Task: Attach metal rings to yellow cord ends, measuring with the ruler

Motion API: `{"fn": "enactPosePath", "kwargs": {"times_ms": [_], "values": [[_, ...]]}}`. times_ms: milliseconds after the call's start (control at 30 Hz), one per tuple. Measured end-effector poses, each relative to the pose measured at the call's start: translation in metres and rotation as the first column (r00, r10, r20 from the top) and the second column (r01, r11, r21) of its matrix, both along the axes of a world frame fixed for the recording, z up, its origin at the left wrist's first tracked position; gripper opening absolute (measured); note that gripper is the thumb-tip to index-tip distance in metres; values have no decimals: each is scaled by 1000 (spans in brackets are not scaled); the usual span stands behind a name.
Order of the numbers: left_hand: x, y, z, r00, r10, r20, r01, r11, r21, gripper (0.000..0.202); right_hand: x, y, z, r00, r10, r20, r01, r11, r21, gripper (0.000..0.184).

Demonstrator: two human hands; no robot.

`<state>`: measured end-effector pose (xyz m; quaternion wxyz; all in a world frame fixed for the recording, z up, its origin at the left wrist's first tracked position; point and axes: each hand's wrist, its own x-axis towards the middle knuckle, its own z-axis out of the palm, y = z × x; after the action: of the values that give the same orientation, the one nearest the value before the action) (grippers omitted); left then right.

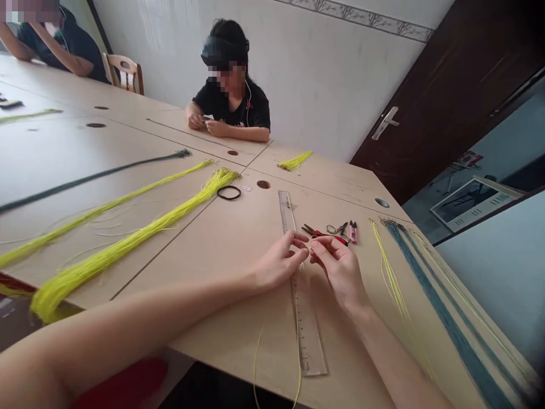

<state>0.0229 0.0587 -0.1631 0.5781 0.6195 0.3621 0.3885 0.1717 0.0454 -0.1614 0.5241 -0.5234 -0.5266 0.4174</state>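
Note:
My left hand (281, 262) is closed, its thumb and fingertips pinching a thin yellow cord (298, 369) above the ruler. Close beside it, my right hand (341, 271) also pinches the cord's end between thumb and forefinger. From my fingers the cord trails down over the table's front edge and loops back up on the left. What sits right at the fingertips is too small to make out. Under both hands lies a clear ruler (310, 346). Just beyond my right hand are red-handled pliers (315, 230), small scissors (339, 229) and pink thread snips (353, 233).
Bundles of yellow cords (170, 213) and a dark cord bundle (106, 175) stretch across the left. A black ring (229, 193) lies near them. More blue-grey cords (430, 289) run along the right. Across the table (238, 238) sits a person (234, 96) working with small items.

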Motion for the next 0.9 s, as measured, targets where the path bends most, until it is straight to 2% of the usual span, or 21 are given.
{"fn": "enactPosePath", "kwargs": {"times_ms": [367,500,667,900], "values": [[-5,1,-1,992,-124,39,126,991,-49,19,-6,-11,2,998,58,-26,-59,998,-39,20],[-6,-3,-1,990,-138,-7,138,989,47,19,-6,-12,5,999,26,-22,-26,999,-27,20],[-6,-4,-1,992,-122,-31,125,984,126,28,-7,-15,8,999,36,31,-36,999,13,21],[-6,-4,-1,990,-108,-96,122,979,161,27,-5,-17,13,990,36,136,-38,999,15,22]]}}
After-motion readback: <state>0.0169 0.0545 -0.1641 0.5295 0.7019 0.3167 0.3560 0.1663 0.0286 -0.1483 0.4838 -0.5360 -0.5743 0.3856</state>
